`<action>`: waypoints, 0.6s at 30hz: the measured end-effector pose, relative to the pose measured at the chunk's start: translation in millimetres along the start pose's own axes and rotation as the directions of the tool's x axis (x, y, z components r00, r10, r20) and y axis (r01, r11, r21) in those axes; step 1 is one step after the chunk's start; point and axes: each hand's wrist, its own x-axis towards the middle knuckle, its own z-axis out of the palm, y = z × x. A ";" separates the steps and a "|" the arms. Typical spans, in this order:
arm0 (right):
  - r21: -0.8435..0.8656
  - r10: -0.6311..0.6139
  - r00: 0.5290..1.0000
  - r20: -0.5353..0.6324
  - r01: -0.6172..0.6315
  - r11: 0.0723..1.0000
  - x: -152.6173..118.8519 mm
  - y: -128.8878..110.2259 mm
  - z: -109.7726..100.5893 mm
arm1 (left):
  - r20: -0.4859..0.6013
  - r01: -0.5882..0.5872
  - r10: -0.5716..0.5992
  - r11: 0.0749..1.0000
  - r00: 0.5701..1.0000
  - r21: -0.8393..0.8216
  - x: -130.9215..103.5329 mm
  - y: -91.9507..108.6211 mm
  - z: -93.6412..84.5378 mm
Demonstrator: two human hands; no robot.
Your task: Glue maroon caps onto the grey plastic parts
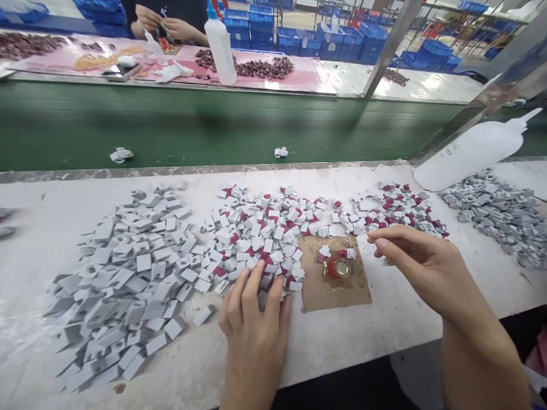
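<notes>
My left hand rests with spread fingers on the near edge of a heap of small grey plastic parts with dark red pieces. My right hand hovers right of a brown cardboard square, thumb and forefinger pinched together. Anything between those fingertips is hidden or too small to name. On the cardboard sits a bottle cap in a wet, glossy patch, with two grey-and-red parts beside it. Left of my left hand spreads a large pile of plain grey blocks.
A white squeeze bottle leans at the right, by a pile of darker grey parts. Beyond the table runs a green conveyor belt carrying a few parts. Across it, a co-worker's hands work near another bottle.
</notes>
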 end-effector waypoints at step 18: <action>-0.067 0.058 0.996 -0.071 -0.063 0.996 -50.7 -5.1 44.6 | -0.037 0.040 -0.045 0.990 0.998 -0.137 -12.7 -6.5 3.3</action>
